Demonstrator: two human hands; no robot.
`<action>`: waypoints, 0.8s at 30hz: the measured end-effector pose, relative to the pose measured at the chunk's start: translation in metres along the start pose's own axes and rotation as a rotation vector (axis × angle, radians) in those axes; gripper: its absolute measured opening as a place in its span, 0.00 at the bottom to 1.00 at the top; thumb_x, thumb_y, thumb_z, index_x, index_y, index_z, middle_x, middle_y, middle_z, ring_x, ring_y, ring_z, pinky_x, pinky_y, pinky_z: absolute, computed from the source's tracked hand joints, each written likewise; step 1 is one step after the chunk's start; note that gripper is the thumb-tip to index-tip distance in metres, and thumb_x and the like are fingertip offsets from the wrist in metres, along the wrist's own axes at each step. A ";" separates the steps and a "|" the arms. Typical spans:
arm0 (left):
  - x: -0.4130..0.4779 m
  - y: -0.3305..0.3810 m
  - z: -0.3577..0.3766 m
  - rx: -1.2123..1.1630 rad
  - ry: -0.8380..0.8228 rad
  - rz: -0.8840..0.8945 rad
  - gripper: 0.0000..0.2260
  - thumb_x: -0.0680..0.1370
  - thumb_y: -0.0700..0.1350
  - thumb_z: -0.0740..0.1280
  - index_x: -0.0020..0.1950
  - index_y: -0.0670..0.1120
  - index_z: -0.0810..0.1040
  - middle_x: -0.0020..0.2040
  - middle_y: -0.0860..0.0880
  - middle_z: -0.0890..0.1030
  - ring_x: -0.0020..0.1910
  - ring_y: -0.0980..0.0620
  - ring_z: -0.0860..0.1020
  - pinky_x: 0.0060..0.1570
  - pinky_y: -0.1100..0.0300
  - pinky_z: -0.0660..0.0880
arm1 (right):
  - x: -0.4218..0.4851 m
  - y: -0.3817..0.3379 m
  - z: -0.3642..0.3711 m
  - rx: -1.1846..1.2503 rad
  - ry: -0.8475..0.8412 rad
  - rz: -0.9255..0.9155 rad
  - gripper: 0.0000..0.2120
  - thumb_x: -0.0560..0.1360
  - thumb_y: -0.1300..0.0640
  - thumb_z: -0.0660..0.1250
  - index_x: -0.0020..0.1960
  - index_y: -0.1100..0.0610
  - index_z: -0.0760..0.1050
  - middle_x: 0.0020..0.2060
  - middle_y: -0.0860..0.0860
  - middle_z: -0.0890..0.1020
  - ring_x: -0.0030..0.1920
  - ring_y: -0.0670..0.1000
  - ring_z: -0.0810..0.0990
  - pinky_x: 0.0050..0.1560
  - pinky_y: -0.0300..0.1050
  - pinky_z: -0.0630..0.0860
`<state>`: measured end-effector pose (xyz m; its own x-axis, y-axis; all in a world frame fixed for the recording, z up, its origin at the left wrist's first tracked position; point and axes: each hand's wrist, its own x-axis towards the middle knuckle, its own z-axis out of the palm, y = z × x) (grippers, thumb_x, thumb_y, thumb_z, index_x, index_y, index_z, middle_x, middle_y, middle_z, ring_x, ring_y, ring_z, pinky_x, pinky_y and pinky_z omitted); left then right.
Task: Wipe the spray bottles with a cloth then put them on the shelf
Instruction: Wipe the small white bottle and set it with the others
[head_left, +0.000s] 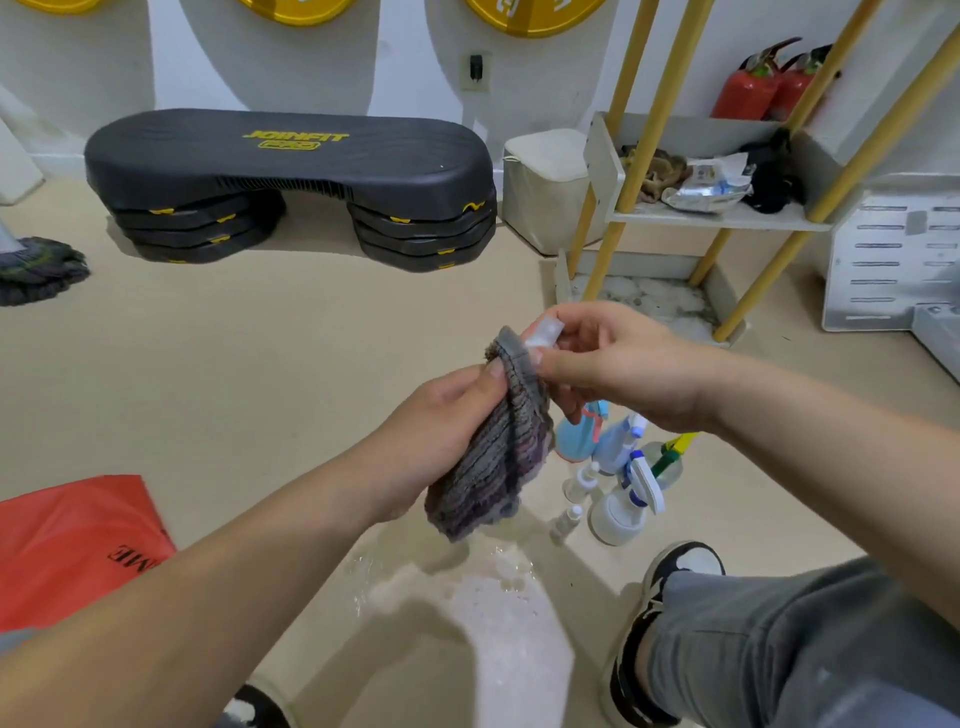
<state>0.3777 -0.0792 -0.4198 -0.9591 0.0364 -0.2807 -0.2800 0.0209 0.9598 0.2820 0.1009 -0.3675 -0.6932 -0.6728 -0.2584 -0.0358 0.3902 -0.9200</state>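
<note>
The floor (467, 597) nearest you is wet, which is likely why you work in the air. Your left grip (441, 415) curls round the cloth (493, 457), bunched to wrap the small clear bottle (545, 331). Your right grip (623, 364) pinches the bottle's exposed end, probably to turn it. The other spray bottles (623, 499) stand on the floor just beyond. The shelf (727, 218) is farther right.

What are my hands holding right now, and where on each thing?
The left hand grips the striped cloth near its top edge. The right hand pinches a small clear bottle by its exposed end; the rest is hidden by the cloth.
</note>
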 end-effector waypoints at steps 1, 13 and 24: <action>-0.003 0.000 0.004 0.088 0.034 0.029 0.18 0.84 0.63 0.59 0.63 0.58 0.84 0.56 0.51 0.88 0.58 0.51 0.86 0.66 0.49 0.79 | -0.005 0.001 0.003 -0.052 0.055 0.009 0.12 0.82 0.57 0.70 0.54 0.67 0.76 0.34 0.58 0.77 0.32 0.52 0.76 0.34 0.46 0.76; -0.009 -0.067 0.031 0.104 0.114 -0.298 0.22 0.85 0.56 0.64 0.57 0.37 0.84 0.49 0.40 0.88 0.41 0.47 0.83 0.42 0.58 0.80 | -0.055 0.053 0.041 -0.297 0.398 0.132 0.13 0.78 0.49 0.72 0.49 0.58 0.74 0.38 0.59 0.82 0.33 0.57 0.80 0.35 0.56 0.81; -0.003 -0.174 0.077 -0.047 0.026 -0.478 0.13 0.70 0.41 0.83 0.50 0.40 0.83 0.43 0.42 0.85 0.37 0.48 0.85 0.38 0.57 0.82 | -0.044 0.228 0.057 -0.367 0.406 0.572 0.10 0.76 0.54 0.68 0.41 0.56 0.70 0.42 0.58 0.81 0.44 0.61 0.83 0.46 0.54 0.82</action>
<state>0.4327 -0.0059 -0.5866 -0.7232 0.0089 -0.6906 -0.6906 -0.0158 0.7230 0.3454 0.1837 -0.5826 -0.8817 -0.0512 -0.4691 0.2190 0.8361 -0.5029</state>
